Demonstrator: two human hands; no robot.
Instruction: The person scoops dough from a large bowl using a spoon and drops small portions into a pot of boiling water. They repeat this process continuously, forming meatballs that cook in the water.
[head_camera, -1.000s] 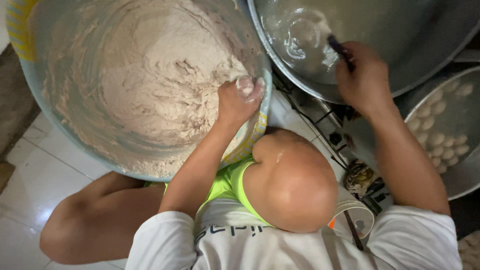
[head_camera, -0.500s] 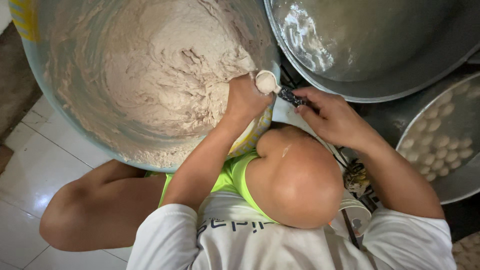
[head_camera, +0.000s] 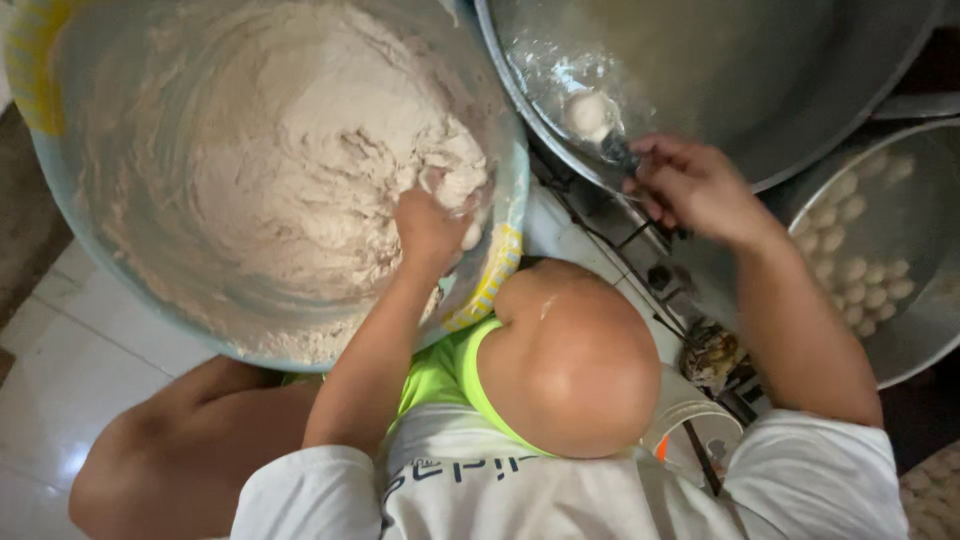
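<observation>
Left hand (head_camera: 432, 228) clutches pale sticky dough (head_camera: 300, 150) inside the wide plastic tub (head_camera: 40, 150); right hand (head_camera: 690, 190) grips a dark-handled scoop (head_camera: 600, 125) carrying a white dough ball.

At ten o'clock, pale beige dough (head_camera: 300, 170) fills a light-blue basin (head_camera: 120, 285) with yellow patches; at two o'clock, grey steel pan (head_camera: 800, 80).

No packages, signs or screens show. The only lettering is a dark printed line (head_camera: 470, 470) across the person's white shirt, near the bottom edge.
</observation>
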